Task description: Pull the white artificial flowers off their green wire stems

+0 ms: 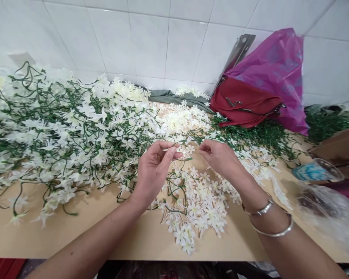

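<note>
My left hand (155,166) is raised over the wooden table (110,232), thumb and fingers pinched on a thin green artificial flower stem (186,158) with small white blossoms. My right hand (219,157), wearing two silver bangles (267,219) on the wrist, is pinched at the other end of the same stem, a hand's width away. Below both hands lies a loose heap of white artificial flower heads (197,209). A big pile of assembled white flowers on green stems (61,131) spreads across the left of the table.
A red handbag (244,102) with a magenta plastic bag (276,66) leans on the white tiled wall at the back right. Bare green stems (258,135) lie before it. A clear plastic bag (325,209), a blue-patterned object (308,170) and a cardboard box (340,149) sit at right.
</note>
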